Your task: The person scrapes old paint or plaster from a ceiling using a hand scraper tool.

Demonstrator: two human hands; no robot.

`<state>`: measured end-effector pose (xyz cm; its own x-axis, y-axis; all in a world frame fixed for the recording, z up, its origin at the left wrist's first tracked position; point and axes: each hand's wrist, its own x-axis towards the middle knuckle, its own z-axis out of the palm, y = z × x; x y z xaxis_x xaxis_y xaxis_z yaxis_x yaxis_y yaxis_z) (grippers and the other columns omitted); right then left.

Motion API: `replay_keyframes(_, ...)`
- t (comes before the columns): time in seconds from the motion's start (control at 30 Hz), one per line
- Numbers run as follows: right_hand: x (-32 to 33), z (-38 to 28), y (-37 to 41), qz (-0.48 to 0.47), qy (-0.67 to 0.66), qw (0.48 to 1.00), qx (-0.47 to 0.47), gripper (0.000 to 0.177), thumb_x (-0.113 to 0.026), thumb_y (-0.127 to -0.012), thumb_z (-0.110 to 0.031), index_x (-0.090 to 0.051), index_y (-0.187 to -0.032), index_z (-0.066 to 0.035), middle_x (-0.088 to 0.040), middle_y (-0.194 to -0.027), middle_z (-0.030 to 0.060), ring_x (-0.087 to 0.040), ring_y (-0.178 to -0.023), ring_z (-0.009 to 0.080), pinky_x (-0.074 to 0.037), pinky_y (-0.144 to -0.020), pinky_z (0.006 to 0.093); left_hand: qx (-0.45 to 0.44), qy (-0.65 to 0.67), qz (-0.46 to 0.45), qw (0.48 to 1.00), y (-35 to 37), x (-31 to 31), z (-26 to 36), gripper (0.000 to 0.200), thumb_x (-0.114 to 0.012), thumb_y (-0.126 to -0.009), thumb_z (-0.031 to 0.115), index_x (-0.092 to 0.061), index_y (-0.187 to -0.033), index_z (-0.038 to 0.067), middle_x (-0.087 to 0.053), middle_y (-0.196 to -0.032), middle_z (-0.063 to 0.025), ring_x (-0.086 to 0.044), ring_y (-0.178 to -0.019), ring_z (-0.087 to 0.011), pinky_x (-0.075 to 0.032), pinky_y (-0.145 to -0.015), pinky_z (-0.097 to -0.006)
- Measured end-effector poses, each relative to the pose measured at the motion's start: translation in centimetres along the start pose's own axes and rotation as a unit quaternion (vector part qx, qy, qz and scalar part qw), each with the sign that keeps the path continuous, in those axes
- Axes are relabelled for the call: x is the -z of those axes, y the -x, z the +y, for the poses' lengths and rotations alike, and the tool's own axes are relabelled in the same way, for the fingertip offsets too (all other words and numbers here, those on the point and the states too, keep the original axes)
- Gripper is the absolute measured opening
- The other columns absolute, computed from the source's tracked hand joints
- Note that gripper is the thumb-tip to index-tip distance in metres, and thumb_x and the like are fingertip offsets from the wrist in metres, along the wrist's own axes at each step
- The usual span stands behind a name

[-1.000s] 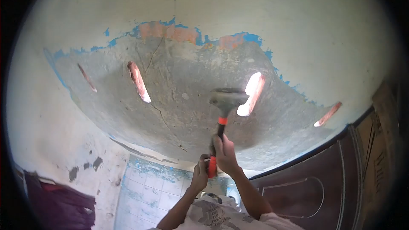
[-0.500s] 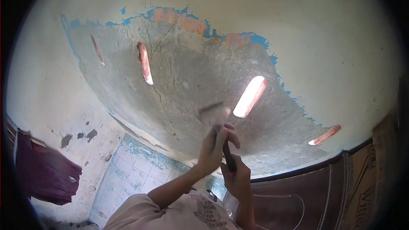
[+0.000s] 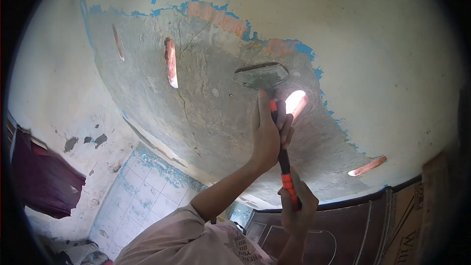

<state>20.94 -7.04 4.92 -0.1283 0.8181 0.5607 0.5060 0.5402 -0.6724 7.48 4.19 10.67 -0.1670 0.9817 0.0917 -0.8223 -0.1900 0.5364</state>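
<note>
A scraper with a wide flat metal head (image 3: 262, 76) and a black and red handle (image 3: 285, 167) is held up at a grey, bare patch of wall (image 3: 211, 113). My left hand (image 3: 267, 135) is closed round the upper handle, just below the head, with its thumb along it. Lower down, my right hand (image 3: 298, 206) grips the red and black end of the handle. The head lies over the grey surface, left of and above a bright slot (image 3: 297, 103); whether its edge touches the wall is hard to tell.
Blue and orange paint remnants (image 3: 230, 22) edge the grey patch. More slots (image 3: 170, 64) open in it, one at the lower right (image 3: 368, 166). A dark red cloth (image 3: 46, 176) hangs at the left, near white tiles (image 3: 142, 191). A brown door (image 3: 338, 230) and cardboard (image 3: 405, 225) are at the lower right.
The scraper and both hands have moved up the wall, with the right hand also lower on the handle relative to the left. The camera view has shifted slightly.
</note>
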Motion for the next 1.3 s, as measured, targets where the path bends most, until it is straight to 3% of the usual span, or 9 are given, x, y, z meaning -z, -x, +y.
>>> replay_keyframes(0.37, 1.2, -4.9, -1.5, -0.024, 0.071, 0.997, -0.015, 0.056, -0.064, -0.085, 0.003, -0.058, -0.141, -0.001, -0.057, -0.070, 0.0113, -0.055, -0.057, 0.0166, -0.041, -0.052, 0.0312, 0.016, 0.024, 0.072, 0.997, -0.4, -1.6, 1.7, 0.047, -0.039, -0.106, 0.055, -0.050, -0.089, 0.012, -0.033, -0.057, 0.0067, -0.026, -0.038, -0.0041, -0.022, -0.031, -0.0227)
replay_keyframes(0.47, 2.0, -4.5, -0.5, -0.017, 0.060, 0.998, -0.025, 0.057, -0.062, -0.085, 0.005, -0.056, -0.142, -0.002, -0.057, -0.069, 0.0121, -0.055, -0.057, 0.0182, -0.042, -0.052, 0.0331, 0.019, 0.050, 0.004, 0.999, 0.4, -2.0, 0.8, 0.045, -0.040, -0.106, 0.054, -0.049, -0.092, 0.012, -0.032, -0.057, 0.0070, -0.027, -0.038, -0.0040, -0.021, -0.031, -0.0227)
replay_keyframes(0.57, 1.3, -6.0, -1.7, -0.041, 0.057, 0.997, -0.031, 0.058, -0.061, -0.086, 0.004, -0.055, -0.143, -0.001, -0.057, -0.069, 0.0129, -0.055, -0.056, 0.0179, -0.042, -0.051, 0.0328, 0.041, 0.008, 0.080, 0.996, 0.0, -2.0, 2.2, 0.042, -0.039, -0.107, 0.052, -0.049, -0.097, 0.013, -0.031, -0.057, 0.0067, -0.027, -0.038, -0.0039, -0.021, -0.031, -0.0226)
replay_keyframes(0.67, 1.1, -5.5, -1.9, -0.032, 0.048, 0.998, 0.003, 0.058, -0.061, -0.087, 0.003, -0.054, -0.144, -0.001, -0.057, -0.069, 0.0129, -0.055, -0.055, 0.0174, -0.041, -0.050, 0.0323, -0.013, 0.011, 0.016, 1.000, -0.4, -1.7, 2.5, 0.040, -0.039, -0.108, 0.051, -0.049, -0.100, 0.013, -0.032, -0.057, 0.0064, -0.028, -0.037, -0.0039, -0.022, -0.030, -0.0222)
replay_keyframes(0.87, 1.3, -5.5, -1.8, -0.061, 0.050, 0.997, 0.002, 0.057, -0.060, -0.090, 0.001, -0.051, -0.146, 0.000, -0.056, -0.066, 0.0114, -0.053, -0.054, 0.0175, -0.040, -0.048, 0.0321, 0.034, -0.018, 0.118, 0.992, 0.1, -2.6, 3.1, 0.041, -0.039, -0.107, 0.052, -0.050, -0.099, 0.013, -0.032, -0.059, 0.0070, -0.029, -0.037, -0.0040, -0.022, -0.030, -0.0214)
replay_keyframes(0.97, 1.3, -7.1, -2.0, -0.061, 0.052, 0.996, -0.037, 0.049, -0.057, -0.090, 0.001, -0.056, -0.139, 0.005, -0.062, -0.072, 0.0140, -0.059, -0.059, 0.0167, -0.043, -0.055, 0.0304, -0.023, 0.023, -0.018, 0.999, -0.9, -0.8, 2.1, 0.045, -0.042, -0.105, 0.057, -0.052, -0.102, 0.013, -0.037, -0.059, 0.0062, -0.032, -0.037, -0.0039, -0.024, -0.030, -0.0209)
replay_keyframes(1.2, 2.0, -6.5, -1.8, -0.064, 0.054, 0.996, -0.008, 0.051, -0.056, -0.091, 0.002, -0.054, -0.142, 0.002, -0.059, -0.070, 0.0132, -0.056, -0.057, 0.0157, -0.042, -0.053, 0.0301, 0.051, -0.009, 0.119, 0.992, -0.5, -1.5, 2.2, 0.055, -0.049, -0.098, 0.066, -0.057, -0.109, 0.013, -0.051, -0.065, 0.0017, -0.037, -0.038, -0.0046, -0.029, -0.030, -0.0210)
replay_keyframes(1.23, 1.3, -6.7, -2.6, -0.065, 0.046, 0.997, -0.002, 0.051, -0.057, -0.091, 0.002, -0.054, -0.142, 0.002, -0.059, -0.070, 0.0129, -0.055, -0.057, 0.0154, -0.042, -0.053, 0.0299, 0.013, -0.040, 0.147, 0.988, -0.8, -1.8, 2.9, 0.053, -0.049, -0.099, 0.063, -0.056, -0.111, 0.012, -0.052, -0.066, 0.0018, -0.037, -0.038, -0.0045, -0.029, -0.030, -0.0206)
replay_keyframes(1.3, 1.2, -6.7, -2.8, -0.060, 0.034, 0.998, 0.005, 0.051, -0.057, -0.091, 0.001, -0.055, -0.142, 0.001, -0.059, -0.070, 0.0123, -0.054, -0.056, 0.0146, -0.041, -0.053, 0.0296, -0.058, 0.025, 0.008, 0.998, -1.7, -0.6, 3.1, 0.046, -0.046, -0.102, 0.058, -0.054, -0.108, 0.013, -0.049, -0.065, 0.0028, -0.034, -0.038, -0.0046, -0.028, -0.029, -0.0209)
